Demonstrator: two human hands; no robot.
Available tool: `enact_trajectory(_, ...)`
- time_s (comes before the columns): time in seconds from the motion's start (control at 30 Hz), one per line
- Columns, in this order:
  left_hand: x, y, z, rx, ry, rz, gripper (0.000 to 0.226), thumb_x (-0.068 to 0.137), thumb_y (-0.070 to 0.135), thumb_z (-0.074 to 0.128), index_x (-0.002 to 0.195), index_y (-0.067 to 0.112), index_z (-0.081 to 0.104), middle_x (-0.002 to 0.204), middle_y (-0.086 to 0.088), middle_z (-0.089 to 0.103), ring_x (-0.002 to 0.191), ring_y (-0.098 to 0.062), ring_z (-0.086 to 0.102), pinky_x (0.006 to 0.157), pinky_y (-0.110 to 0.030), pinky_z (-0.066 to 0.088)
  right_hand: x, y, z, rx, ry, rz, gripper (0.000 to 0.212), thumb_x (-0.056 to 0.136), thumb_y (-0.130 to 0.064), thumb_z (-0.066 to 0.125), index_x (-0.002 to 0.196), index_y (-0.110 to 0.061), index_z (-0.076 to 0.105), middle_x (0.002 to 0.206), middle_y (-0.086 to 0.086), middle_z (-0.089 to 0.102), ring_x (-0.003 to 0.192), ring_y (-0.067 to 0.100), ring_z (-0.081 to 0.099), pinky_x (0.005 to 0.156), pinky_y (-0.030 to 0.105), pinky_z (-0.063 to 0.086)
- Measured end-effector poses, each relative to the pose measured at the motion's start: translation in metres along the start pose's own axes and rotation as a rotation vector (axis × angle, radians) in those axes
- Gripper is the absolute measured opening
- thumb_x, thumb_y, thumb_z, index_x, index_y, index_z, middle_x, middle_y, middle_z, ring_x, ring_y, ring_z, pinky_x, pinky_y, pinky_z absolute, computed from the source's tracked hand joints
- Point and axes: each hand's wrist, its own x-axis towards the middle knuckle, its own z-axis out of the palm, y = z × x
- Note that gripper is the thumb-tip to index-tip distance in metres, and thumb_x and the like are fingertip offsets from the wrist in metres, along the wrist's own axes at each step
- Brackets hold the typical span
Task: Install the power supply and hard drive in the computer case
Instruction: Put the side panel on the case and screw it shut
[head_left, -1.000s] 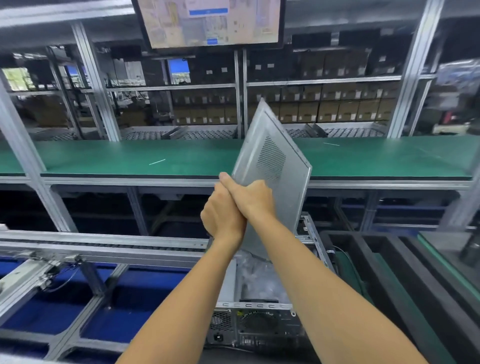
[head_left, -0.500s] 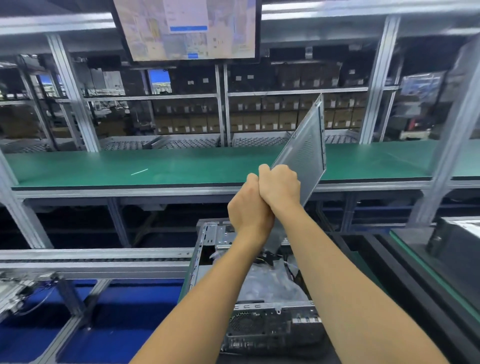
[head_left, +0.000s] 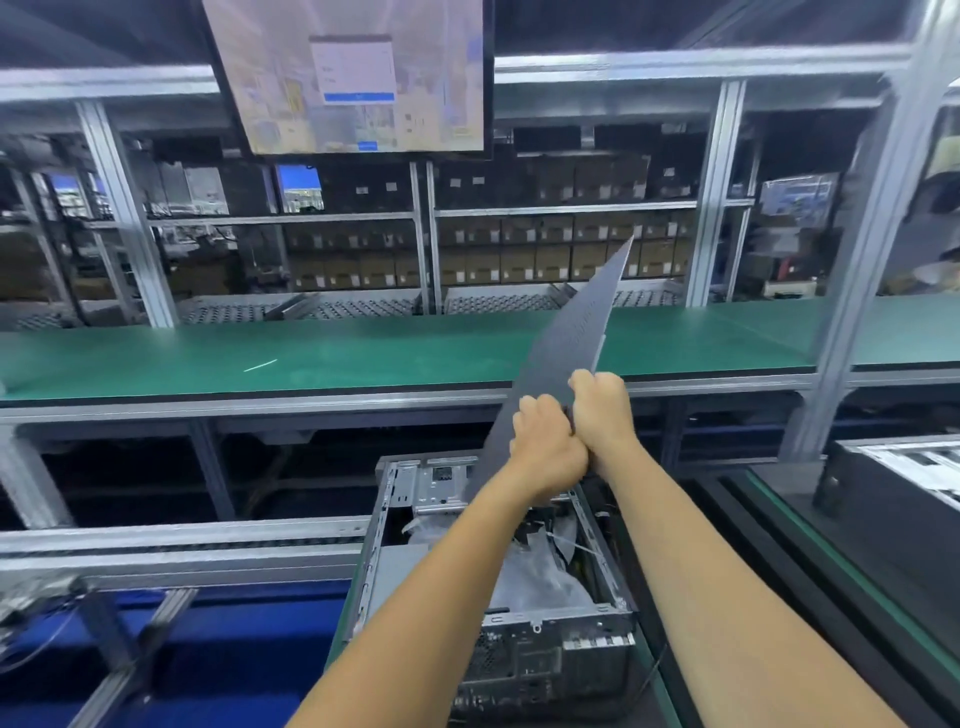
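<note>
Left hand: the left hand (head_left: 545, 452) is closed in a fist around the lower edge of a grey metal side panel (head_left: 563, 343), pressed against the other hand.
Right hand: the right hand (head_left: 602, 410) grips the same edge just above and to the right, fingers curled over it.
Side panel: it rises from both hands, tilted up and to the right, seen almost edge-on, held in the air.
Computer case: the open computer case (head_left: 498, 571) lies directly below the hands, its open side up, with clear plastic wrap and cables inside; its rear face is nearest the viewer.
Beyond the hands: a long green workbench (head_left: 311, 358) runs across.
Above the hands: a monitor (head_left: 348, 73) hangs over shelves of brown boxes (head_left: 498, 260).
Left of the hands: a metal conveyor rail (head_left: 182, 545).
</note>
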Motion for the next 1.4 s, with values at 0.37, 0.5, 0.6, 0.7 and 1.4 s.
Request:
enact_trajectory(0.37, 0.009, -0.074, 0.007, -0.415, 0.193, -0.201, 0.05, 0.079, 0.029, 0.066, 0.126, 0.026, 0.048, 0.125, 0.001, 0.048, 0.122, -0.021, 0.046, 0.1, -0.036, 0.035, 0.001, 0.052, -0.03, 0.21, -0.301, 0.124, 0.027, 0.101, -0.008, 0.043, 0.094, -0.003, 0.069, 0.096, 0.014, 0.074, 0.086, 0.028, 0.07, 0.082, 0.043, 0.055)
enact_trajectory(0.5, 0.0, -0.15, -0.001, -0.13, 0.303, -0.547, 0.06, 0.081, 0.036, 0.067, 0.135, 0.02, 0.045, 0.139, -0.008, 0.041, 0.129, -0.029, 0.037, 0.105, -0.043, 0.029, 0.002, 0.08, -0.048, 0.174, -0.378, 0.181, 0.028, 0.103, -0.014, 0.044, 0.094, -0.004, 0.069, 0.087, 0.008, 0.075, 0.074, 0.02, 0.072, 0.064, 0.032, 0.057)
enact_trajectory(0.6, -0.009, -0.193, -0.015, -0.148, 0.368, -0.713, 0.057, 0.082, 0.038, 0.062, 0.13, 0.011, 0.045, 0.134, -0.013, 0.041, 0.121, -0.033, 0.042, 0.094, -0.04, 0.035, 0.004, 0.103, -0.064, 0.223, -0.424, 0.236, 0.028, 0.103, -0.018, 0.044, 0.099, -0.004, 0.068, 0.089, 0.009, 0.075, 0.075, 0.023, 0.072, 0.064, 0.034, 0.057)
enact_trajectory(0.7, -0.016, -0.209, -0.019, -0.394, 0.385, -0.806, 0.036, 0.084, 0.028, 0.057, 0.108, 0.001, 0.053, 0.112, -0.015, 0.056, 0.091, -0.031, 0.055, 0.068, -0.031, 0.038, 0.007, 0.125, -0.069, 0.235, -0.488, 0.296, 0.028, 0.103, -0.02, 0.045, 0.101, -0.005, 0.068, 0.088, 0.008, 0.076, 0.075, 0.022, 0.074, 0.06, 0.032, 0.058)
enact_trajectory(1.4, -0.036, -0.232, 0.006, 0.013, 0.435, -0.818, 0.012, 0.08, 0.014, 0.054, 0.084, 0.002, 0.056, 0.092, -0.014, 0.059, 0.072, -0.023, 0.049, 0.059, -0.029, 0.038, 0.003, 0.2, -0.023, -0.825, -0.284, 0.053, 0.03, 0.097, -0.03, 0.055, 0.115, -0.006, 0.048, 0.126, 0.014, 0.038, 0.11, 0.031, 0.042, 0.09, 0.04, 0.041)
